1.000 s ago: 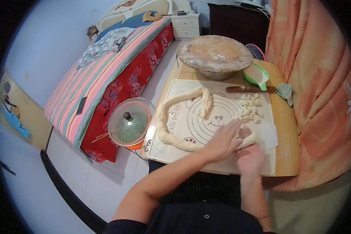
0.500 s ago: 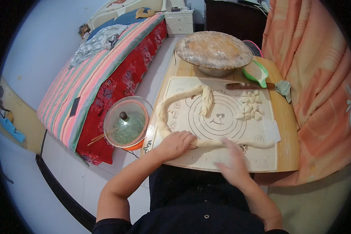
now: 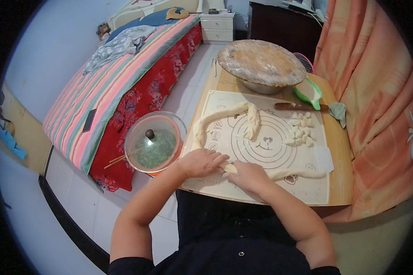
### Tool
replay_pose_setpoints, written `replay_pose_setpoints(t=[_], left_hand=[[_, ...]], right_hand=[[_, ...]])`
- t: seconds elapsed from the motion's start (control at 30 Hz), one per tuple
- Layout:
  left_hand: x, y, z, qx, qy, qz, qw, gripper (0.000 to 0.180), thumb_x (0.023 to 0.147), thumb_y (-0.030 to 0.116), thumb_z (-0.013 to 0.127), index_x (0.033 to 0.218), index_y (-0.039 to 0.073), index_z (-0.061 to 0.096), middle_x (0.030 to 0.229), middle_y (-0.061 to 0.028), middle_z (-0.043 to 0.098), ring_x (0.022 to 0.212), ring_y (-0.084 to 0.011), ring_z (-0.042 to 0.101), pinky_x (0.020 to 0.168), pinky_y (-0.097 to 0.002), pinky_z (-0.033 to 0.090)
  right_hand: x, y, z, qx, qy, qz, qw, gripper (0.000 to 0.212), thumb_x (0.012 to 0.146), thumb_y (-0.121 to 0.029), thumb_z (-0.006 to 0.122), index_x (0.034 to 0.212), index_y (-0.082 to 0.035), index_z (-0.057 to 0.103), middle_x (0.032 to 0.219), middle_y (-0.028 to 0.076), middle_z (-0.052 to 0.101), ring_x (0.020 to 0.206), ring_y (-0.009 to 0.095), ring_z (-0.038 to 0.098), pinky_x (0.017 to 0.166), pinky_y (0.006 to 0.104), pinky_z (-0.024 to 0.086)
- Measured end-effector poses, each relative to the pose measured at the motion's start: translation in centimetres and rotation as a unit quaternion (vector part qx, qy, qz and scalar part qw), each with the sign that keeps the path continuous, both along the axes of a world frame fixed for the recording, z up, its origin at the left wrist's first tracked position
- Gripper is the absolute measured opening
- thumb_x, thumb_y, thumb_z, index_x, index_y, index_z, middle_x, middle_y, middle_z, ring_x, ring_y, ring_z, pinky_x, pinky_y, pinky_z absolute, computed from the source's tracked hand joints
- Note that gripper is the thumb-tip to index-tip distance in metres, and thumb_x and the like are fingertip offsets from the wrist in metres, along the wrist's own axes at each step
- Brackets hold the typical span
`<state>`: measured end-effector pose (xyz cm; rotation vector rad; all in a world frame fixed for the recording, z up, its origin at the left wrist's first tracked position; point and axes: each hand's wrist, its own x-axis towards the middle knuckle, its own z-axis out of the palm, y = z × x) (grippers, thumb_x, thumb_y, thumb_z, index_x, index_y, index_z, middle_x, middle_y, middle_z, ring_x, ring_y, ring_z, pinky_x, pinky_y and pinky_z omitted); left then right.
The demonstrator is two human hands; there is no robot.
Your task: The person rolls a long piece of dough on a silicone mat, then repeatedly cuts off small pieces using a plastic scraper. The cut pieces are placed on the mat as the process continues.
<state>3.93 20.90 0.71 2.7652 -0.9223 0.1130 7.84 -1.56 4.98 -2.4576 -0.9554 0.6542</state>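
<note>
A long rope of dough (image 3: 215, 115) curves over the white printed kneading mat (image 3: 316, 192), its far end bent back toward the middle. Along the mat's near side, my left hand (image 3: 203, 163) lies over the rope with its fingers curled around it. Close beside it, my right hand (image 3: 248, 176) grips the same rope, thumb toward the left hand. A short bit of dough shows between the two hands. Past my right hand the rope runs on to its right end. Cut dough pieces (image 3: 301, 133) sit in a cluster at the mat's right.
Behind the mat stands a bowl under a floury round woven lid (image 3: 261, 62). Near it are a green scoop (image 3: 308, 94), a dark rolling pin or knife handle (image 3: 293, 107) and a cloth (image 3: 338, 113). A glass-lidded pot (image 3: 152, 144) stands left, chopsticks beside it. Curtain at right.
My right hand has moved left from above the rope and now grips it beside my left hand. The view has shifted slightly, so the table appears farther right.
</note>
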Motion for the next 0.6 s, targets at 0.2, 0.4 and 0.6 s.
replay_pose_setpoints(t=[0.2, 0.4, 0.6], left_hand=[[1.6, 1.4, 0.7, 0.144, 0.014, -0.050, 0.988, 0.033, 0.094, 0.035, 0.053, 0.113, 0.008, 0.051, 0.091, -0.0074, 0.061, 0.086, -0.0251, 0.065, 0.073, -0.0371, 0.052], [1.4, 4.0, 0.6, 0.146, -0.028, -0.034, 0.988, 0.030, 0.092, 0.030, 0.055, 0.115, 0.011, 0.053, 0.089, -0.0044, 0.060, 0.087, -0.0222, 0.064, 0.071, -0.0371, 0.052], [1.3, 4.7, 0.7, 0.138, -0.051, -0.029, 0.989, 0.028, 0.088, 0.025, 0.058, 0.112, 0.012, 0.055, 0.089, -0.0040, 0.060, 0.087, -0.0226, 0.064, 0.073, -0.0366, 0.052]], right_hand=[[0.9, -2.1, -0.1, -0.025, 0.004, 0.040, 0.999, 0.043, 0.086, -0.043, 0.065, 0.103, -0.004, 0.062, 0.091, 0.021, 0.068, 0.088, 0.037, 0.065, 0.079, 0.0468, 0.050], [1.7, -6.1, -0.7, -0.122, -0.053, 0.056, 0.990, 0.042, 0.086, -0.045, 0.066, 0.102, -0.006, 0.062, 0.091, 0.017, 0.069, 0.090, 0.036, 0.066, 0.081, 0.0468, 0.050], [2.7, -9.9, 0.1, -0.157, -0.065, 0.035, 0.985, 0.038, 0.091, -0.041, 0.062, 0.099, -0.004, 0.060, 0.094, 0.019, 0.068, 0.094, 0.036, 0.065, 0.084, 0.0448, 0.049]])
